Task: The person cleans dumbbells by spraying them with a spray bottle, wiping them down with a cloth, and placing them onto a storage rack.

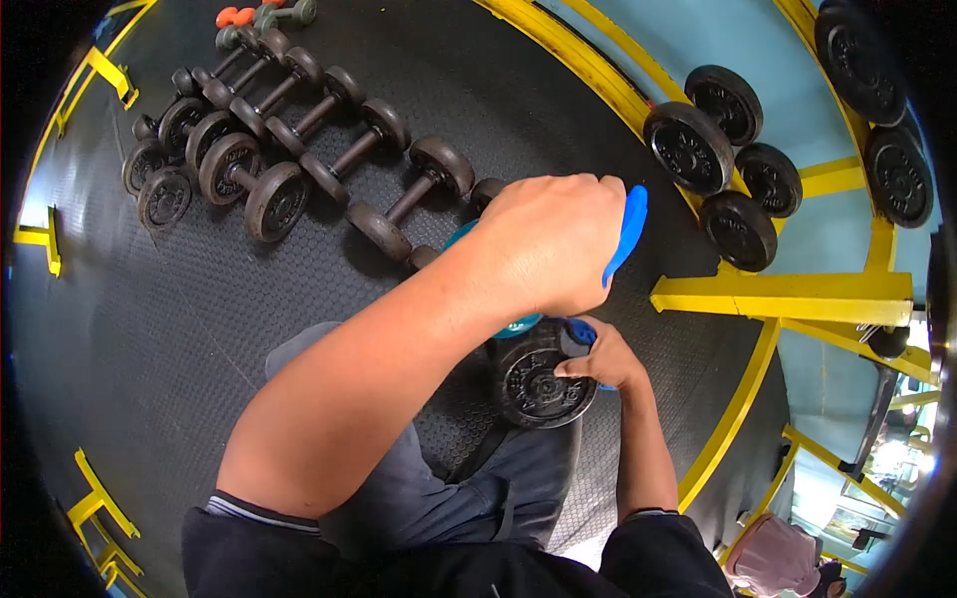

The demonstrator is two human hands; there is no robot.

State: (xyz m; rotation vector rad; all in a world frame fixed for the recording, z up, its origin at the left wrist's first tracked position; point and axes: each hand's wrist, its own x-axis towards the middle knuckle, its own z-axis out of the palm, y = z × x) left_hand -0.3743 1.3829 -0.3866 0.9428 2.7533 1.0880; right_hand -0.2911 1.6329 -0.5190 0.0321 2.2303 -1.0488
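Note:
My left hand [558,239] is closed in a fist, its forearm reaching across the view. A smooth blue thing [628,234] sticks out past its fingers; its kind is hidden. Below it, my right hand [608,361] grips the edge of a black dumbbell [533,394] with raised lettering on its round end, the thumb on the face. Blue material [582,332], perhaps cloth, shows by the right fingers. Part of a teal object [520,325] peeks out under my left wrist, mostly covered. The dumbbell's far end is hidden.
Rows of dumbbells [409,199] lie on the black rubber floor [249,339] ahead and to the left. A yellow rack [788,296] at right has weight plates [688,148] on it. Small orange and grey dumbbells [239,16] lie at the far end. A person's cap [773,558] is at lower right.

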